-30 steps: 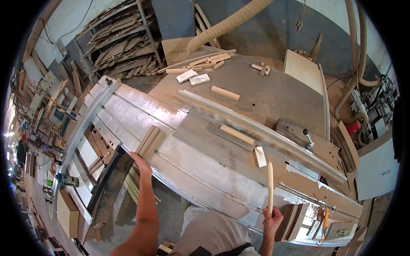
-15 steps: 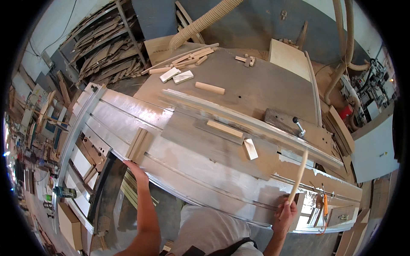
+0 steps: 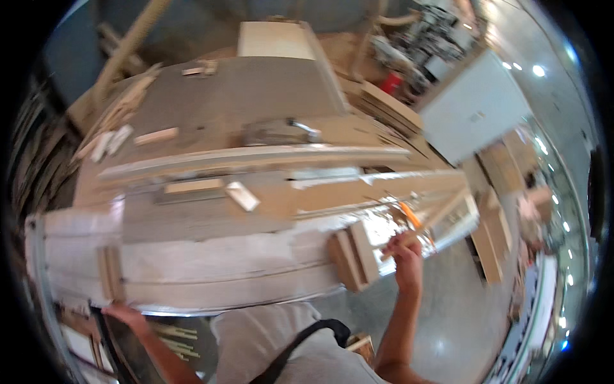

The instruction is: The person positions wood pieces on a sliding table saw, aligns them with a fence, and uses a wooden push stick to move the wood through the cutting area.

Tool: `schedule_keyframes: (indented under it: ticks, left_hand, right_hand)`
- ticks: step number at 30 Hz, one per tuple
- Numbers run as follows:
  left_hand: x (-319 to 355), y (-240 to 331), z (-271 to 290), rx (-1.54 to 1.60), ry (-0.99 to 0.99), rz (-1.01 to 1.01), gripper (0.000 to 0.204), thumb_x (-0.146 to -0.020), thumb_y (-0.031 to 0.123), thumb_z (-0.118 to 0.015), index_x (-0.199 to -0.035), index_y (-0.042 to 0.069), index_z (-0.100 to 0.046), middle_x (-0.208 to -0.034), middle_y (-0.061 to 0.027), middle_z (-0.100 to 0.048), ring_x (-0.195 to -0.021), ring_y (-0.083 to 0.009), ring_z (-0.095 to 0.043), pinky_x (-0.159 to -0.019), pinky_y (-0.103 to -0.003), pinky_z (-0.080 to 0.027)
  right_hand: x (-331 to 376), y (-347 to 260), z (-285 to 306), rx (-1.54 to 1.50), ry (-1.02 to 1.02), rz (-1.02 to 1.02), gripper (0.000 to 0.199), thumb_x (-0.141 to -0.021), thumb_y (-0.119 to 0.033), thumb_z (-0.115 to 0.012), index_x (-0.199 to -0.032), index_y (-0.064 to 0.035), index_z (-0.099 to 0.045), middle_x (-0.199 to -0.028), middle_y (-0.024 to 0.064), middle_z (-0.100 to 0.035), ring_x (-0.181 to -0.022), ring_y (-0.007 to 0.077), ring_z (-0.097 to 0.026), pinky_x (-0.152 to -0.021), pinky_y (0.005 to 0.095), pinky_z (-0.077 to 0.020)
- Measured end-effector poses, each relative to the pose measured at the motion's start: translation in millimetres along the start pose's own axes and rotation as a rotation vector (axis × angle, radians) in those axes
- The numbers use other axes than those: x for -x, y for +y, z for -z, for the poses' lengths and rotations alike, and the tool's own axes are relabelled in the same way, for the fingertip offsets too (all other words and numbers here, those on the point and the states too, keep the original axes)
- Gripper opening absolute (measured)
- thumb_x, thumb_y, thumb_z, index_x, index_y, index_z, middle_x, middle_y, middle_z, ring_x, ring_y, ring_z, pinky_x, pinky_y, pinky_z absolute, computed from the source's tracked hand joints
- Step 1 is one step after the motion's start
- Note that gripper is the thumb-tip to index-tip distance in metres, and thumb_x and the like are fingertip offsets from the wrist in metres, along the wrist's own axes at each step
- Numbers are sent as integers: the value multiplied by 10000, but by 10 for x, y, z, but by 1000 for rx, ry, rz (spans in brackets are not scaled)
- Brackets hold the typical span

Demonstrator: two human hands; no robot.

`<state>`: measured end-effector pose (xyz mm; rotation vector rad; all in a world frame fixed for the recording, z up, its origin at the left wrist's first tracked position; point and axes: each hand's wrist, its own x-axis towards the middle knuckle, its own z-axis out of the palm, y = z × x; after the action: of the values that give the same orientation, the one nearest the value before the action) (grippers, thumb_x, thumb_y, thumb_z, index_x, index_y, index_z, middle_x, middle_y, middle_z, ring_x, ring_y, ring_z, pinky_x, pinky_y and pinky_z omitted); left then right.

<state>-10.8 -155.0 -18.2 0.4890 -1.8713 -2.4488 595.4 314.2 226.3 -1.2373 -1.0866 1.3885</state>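
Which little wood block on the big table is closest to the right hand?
The block at the table's near edge, just left of the right hand. The other blocks lie farther back, on the left.

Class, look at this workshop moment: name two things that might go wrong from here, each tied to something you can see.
1. The right hand reaches near the saw table's end while the view is blurred; fingers might catch on the wooden block.
2. Loose offcuts lie on the table and might be knocked off.
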Motion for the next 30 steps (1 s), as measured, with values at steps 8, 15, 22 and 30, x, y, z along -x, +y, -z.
schedule_keyframes:
  ticks: [8, 15, 22, 30]
  left_hand:
    - [698, -193, -485, -424, 152, -302, 778, -1078, 513, -281, -1313, -206, -458, -1304, -363, -549, -1101, -428, -593, -962, -520, -493]
    - [1216, -623, -738, -592, 384, -284, 661, -1068, 415, -417, -1185, -231, -492, -1152, -444, -555, -998, -519, -574, -900, -555, -451]
    - [1065, -855, -523, -785, 475, -344, 730, -1047, 452, -456, -1372, -196, -374, -1295, -425, -485, -1176, -524, -518, -1041, -527, -425]
    - [1177, -786, -707, -784, 491, -283, 733, -1048, 469, -450, -1425, -150, -341, -1389, -376, -411, -1266, -494, -446, -1071, -507, -398]
  right_hand:
    - [190, 162, 265, 1016, 130, -54, 402, -762, -322, -803, -988, 2, -725, -836, 129, -687, -710, 231, -674, -666, 399, -519]
    - [262, 420, -38, 1303, 114, -12, 413, -746, -369, -761, -919, 6, -760, -850, 199, -686, -771, 384, -672, -729, 460, -534]
    - [-253, 398, -1299, 1209, -252, 288, 239, -788, -267, -747, -942, -87, -773, -850, 177, -670, -804, 359, -674, -730, 464, -539]
    - [-1137, 1463, -2125, 1279, -331, 447, 299, -816, -246, -710, -1104, -168, -720, -1040, 136, -650, -881, 379, -665, -776, 488, -554]
